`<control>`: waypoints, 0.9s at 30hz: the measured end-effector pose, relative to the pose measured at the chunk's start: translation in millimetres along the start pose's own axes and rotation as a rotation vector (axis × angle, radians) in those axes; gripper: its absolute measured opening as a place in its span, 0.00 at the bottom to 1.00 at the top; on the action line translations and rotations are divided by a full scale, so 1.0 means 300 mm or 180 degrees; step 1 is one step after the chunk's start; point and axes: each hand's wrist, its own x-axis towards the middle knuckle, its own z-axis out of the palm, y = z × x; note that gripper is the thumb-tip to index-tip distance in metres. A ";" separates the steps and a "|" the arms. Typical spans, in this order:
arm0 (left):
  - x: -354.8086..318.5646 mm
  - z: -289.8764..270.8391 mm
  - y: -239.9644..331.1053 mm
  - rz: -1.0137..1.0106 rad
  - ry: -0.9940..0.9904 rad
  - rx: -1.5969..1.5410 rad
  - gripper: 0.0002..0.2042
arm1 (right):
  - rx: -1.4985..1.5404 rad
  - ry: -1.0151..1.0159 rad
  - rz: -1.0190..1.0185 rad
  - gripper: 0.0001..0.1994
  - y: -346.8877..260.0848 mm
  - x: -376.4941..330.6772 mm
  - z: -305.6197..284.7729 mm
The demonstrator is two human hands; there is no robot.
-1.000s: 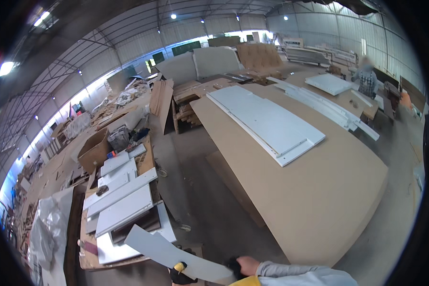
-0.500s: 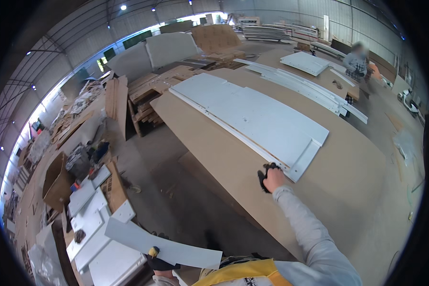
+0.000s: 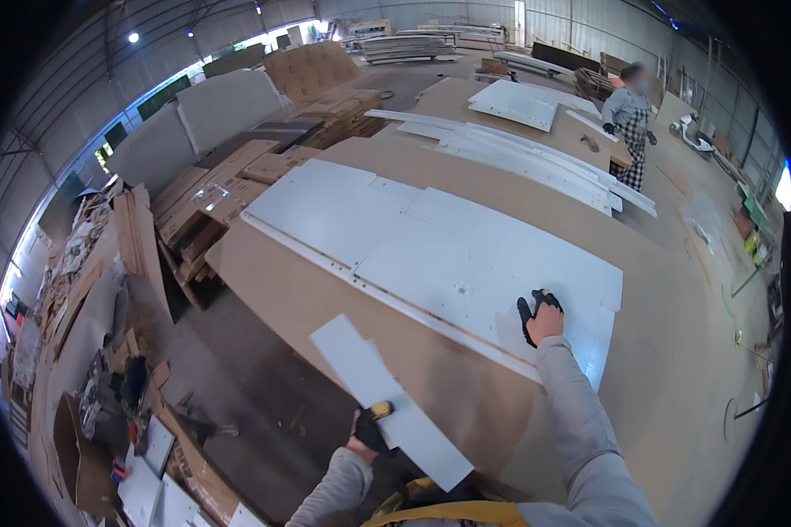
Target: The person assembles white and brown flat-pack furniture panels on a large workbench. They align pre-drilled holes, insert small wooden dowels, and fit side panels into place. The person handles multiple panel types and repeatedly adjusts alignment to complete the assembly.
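Left hand (image 3: 369, 432) grips the narrow white board (image 3: 417, 434) by its left edge, on the near side of the large white panel (image 3: 453, 250). Right hand (image 3: 543, 318) is open over that panel's right end.

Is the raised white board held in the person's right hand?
No, the left hand holds the raised white board, while the right hand is over the large white panels.
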 end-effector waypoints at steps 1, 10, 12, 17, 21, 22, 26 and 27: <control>0.087 0.049 -0.017 -0.0093 0.0071 0.0229 0.21 | 0.0052 0.0233 -0.0021 0.24 -0.003 0.044 0.012; 0.558 0.289 -0.017 -0.0409 -0.0250 0.1081 0.24 | -0.0286 0.0517 0.0416 0.26 0.192 0.661 0.259; 0.590 0.270 0.016 -0.0834 -0.0185 0.0927 0.24 | -0.0248 -0.0109 0.0702 0.22 0.200 0.737 0.301; 0.637 0.336 0.007 -0.1133 0.0209 0.0989 0.25 | -0.0335 -0.0277 0.0735 0.28 0.173 0.774 0.347; 0.654 0.357 0.019 -0.1400 0.0200 0.0985 0.27 | -0.0239 -0.0598 0.0904 0.28 0.156 0.701 0.292; 0.653 0.358 0.025 -0.1455 0.0180 0.0979 0.27 | -0.0090 -0.0475 0.0979 0.25 0.129 0.664 0.275; 0.609 0.346 0.067 -0.1644 0.0087 0.0912 0.28 | -0.0101 -0.0529 0.0957 0.18 0.048 0.548 0.206; 0.599 0.344 0.083 -0.1665 0.0071 0.0894 0.28 | -0.0019 -0.0409 0.0902 0.14 0.009 0.516 0.185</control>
